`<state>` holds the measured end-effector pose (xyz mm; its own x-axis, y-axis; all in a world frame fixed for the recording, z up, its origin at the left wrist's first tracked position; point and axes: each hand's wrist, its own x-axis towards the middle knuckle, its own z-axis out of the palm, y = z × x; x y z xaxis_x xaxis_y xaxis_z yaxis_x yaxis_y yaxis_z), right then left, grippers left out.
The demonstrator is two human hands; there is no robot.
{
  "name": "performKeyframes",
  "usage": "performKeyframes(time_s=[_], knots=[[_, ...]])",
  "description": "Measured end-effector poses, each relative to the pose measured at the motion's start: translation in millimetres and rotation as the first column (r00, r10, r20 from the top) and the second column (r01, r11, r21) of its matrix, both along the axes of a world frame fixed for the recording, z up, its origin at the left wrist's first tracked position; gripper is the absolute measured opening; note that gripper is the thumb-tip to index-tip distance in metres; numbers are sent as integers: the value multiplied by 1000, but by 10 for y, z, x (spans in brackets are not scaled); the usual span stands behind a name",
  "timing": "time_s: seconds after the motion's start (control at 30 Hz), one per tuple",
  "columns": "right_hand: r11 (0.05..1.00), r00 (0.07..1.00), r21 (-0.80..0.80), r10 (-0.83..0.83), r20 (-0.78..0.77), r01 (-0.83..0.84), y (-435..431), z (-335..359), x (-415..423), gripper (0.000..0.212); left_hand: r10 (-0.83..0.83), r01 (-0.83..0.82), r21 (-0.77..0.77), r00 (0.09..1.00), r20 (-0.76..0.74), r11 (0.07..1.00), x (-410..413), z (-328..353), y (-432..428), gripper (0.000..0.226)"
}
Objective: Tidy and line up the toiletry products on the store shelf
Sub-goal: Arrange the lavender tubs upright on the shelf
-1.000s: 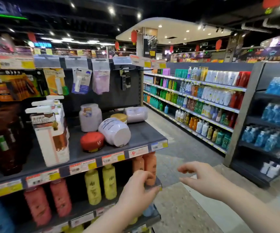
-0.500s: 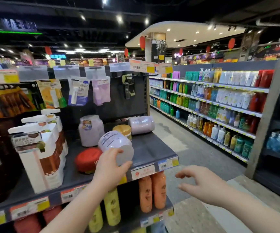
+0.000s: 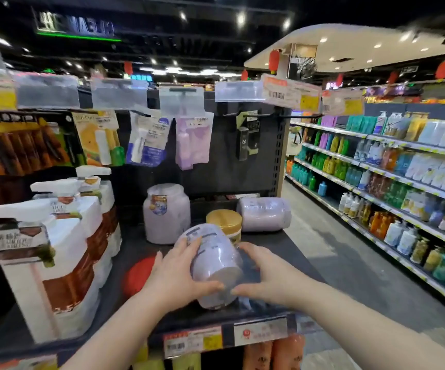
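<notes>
Head view, looking down on a dark grey store shelf [image 3: 275, 252]. Left hand [image 3: 174, 276] and right hand [image 3: 268, 276] both clasped around a pale lilac plastic tub lying on its side [image 3: 213, 263], fingers wrapped over its wall from either flank, thumbs meeting near the front rim. Just left of the left hand, a round red lid [image 3: 136, 276] flat on the shelf. Beyond the hands, an upright lilac tub with a small label [image 3: 166, 213], a gold-lidded jar [image 3: 224, 221] touching the held tub, and another lilac tub toppled sideways [image 3: 264, 214]. Far left of the left hand, white pump-bottle packs with brown bands [image 3: 53, 252].
</notes>
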<state>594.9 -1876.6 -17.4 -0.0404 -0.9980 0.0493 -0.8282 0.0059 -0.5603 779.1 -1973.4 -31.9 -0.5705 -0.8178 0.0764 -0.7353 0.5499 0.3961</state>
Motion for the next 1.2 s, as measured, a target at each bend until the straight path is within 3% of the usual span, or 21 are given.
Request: performKeyframes(time_s=[0.13,0.23,0.37,0.47,0.53,0.6,0.67,0.73,0.8,0.83,0.9,1.03,1.2], knots=[[991,988,19,129,83,-131,-295,-276,-75,117,13,-15,-34,999,-48,999,12,-86,58,106],[982,979,8,186,79,-188,-423,-409,-141,108,36,-38,-33,997,-69,999,0,-86,44,105],[979,942,-104,196,274,-174,-466,-422,-177,93,78,-79,-1,991,-110,997,-54,-40,87,126],[987,905,-82,159,394,-138,-454,-199,-282,94,161,-140,94,950,-268,986,-125,131,107,108],[988,907,-40,153,392,-150,-447,-5,-371,97,205,-139,212,919,-336,967,-202,254,82,87],[982,929,-35,185,319,-183,-460,137,-429,77,220,-81,353,900,-375,932,-286,341,40,66],[976,918,-22,212,335,-217,-485,235,-467,57,277,-13,510,852,-444,860,-367,403,24,52],[962,853,31,227,469,-273,-546,262,-532,40,456,3,701,757,-467,713,-444,436,-23,51],[942,799,76,231,555,-325,-603,254,-612,30,622,-27,851,694,-362,525,-537,459,-66,59],[935,784,74,247,569,-348,-626,230,-667,29,645,-53,873,696,-316,485,-580,468,-99,58],[923,782,48,295,549,-382,-658,165,-776,40,628,-123,861,735,-255,493,-649,507,-160,54],[875,815,-82,475,332,-477,-669,32,-868,78,614,-222,832,771,-170,508,-711,557,-196,51],[897,770,-151,435,467,-415,-739,-237,-824,95,635,-176,818,725,-269,547,-778,530,-154,54]])
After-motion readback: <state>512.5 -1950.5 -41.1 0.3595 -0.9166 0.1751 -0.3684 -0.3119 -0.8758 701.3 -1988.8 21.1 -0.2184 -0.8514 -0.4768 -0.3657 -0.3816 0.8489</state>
